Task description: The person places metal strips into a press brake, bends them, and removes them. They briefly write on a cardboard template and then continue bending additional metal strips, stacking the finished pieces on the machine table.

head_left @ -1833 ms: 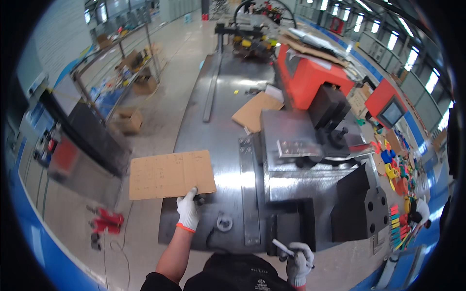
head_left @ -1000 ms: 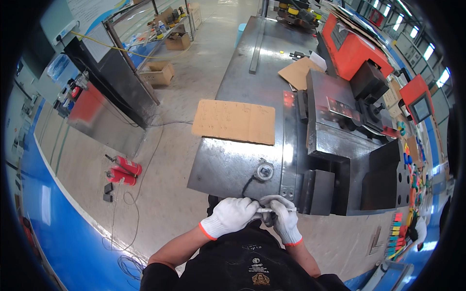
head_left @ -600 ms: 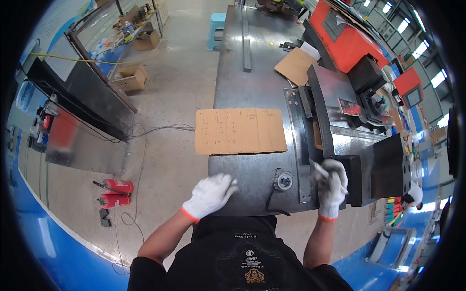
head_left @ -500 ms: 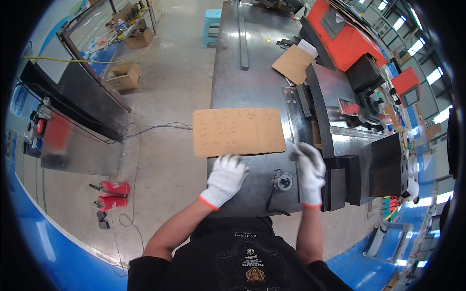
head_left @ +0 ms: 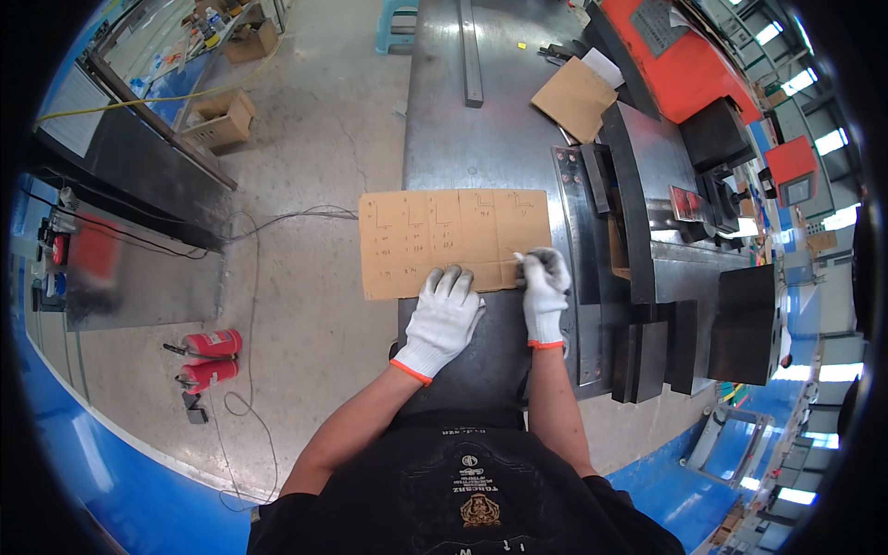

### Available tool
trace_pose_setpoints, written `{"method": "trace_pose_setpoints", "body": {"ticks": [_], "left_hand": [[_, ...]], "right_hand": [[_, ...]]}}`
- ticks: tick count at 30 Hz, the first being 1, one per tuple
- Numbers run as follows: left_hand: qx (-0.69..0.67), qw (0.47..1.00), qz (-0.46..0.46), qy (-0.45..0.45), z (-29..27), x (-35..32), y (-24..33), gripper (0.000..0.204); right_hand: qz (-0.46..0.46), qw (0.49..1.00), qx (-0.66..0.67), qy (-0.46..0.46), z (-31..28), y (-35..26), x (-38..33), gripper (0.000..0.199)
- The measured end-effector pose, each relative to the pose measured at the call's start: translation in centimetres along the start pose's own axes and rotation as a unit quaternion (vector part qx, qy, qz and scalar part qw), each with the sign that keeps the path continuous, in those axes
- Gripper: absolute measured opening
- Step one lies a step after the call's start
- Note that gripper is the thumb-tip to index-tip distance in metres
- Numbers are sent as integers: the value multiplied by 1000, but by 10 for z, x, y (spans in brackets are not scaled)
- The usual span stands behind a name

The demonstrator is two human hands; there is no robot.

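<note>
A brown cardboard sheet (head_left: 407, 250) with hand-drawn angle sketches and rows of handwriting lies on the dark metal table (head_left: 462, 157), its left end overhanging the edge. My left hand (head_left: 440, 319), in a white knit glove with an orange cuff, rests flat with fingertips on the sheet's near edge. My right hand (head_left: 544, 282), gloved the same way, is closed in a pinch over the sheet's near right corner. From its fingers a thin white stick (head_left: 517, 256) pokes out toward the cardboard; its kind is too small to tell. The round dial-like tool is mostly hidden behind my right wrist.
Right of the sheet run dark steel bars and blocks (head_left: 647, 361). Farther off lie another cardboard piece (head_left: 573, 97) and a long metal bar (head_left: 470, 55). Red fire extinguishers (head_left: 211, 344) and cables lie on the floor to the left. A blue stool (head_left: 396, 26) stands beyond.
My right hand has moved left from the steel bars to the cardboard corner, the white stick now showing. My left hand has slid forward onto the sheet's edge. The view has shifted slightly.
</note>
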State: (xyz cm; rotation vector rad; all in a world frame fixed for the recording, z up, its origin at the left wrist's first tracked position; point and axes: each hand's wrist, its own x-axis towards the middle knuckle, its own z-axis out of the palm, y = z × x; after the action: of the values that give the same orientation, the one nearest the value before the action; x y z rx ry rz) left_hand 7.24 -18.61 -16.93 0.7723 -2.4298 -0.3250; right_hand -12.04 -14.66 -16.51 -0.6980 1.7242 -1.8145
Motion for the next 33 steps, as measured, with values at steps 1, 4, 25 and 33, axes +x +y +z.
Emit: {"method": "trace_pose_setpoints", "body": {"ticks": [1,4,25,33], "left_hand": [[-5,1000,0,5,0,0,0,25],[-10,1000,1,6,0,2,-1,25],[-19,1000,-13,-9,7,7,-7,26],[-19,1000,-13,-8,7,7,-6,26]], "right_hand": [[13,1000,8,25,-6,-3,2,5],[10,999,-3,31,-21,-3,17,5],[-4,986,-69,-153,-9,0,17,14],[-33,982,-107,-153,-8,-1,18,12]]}}
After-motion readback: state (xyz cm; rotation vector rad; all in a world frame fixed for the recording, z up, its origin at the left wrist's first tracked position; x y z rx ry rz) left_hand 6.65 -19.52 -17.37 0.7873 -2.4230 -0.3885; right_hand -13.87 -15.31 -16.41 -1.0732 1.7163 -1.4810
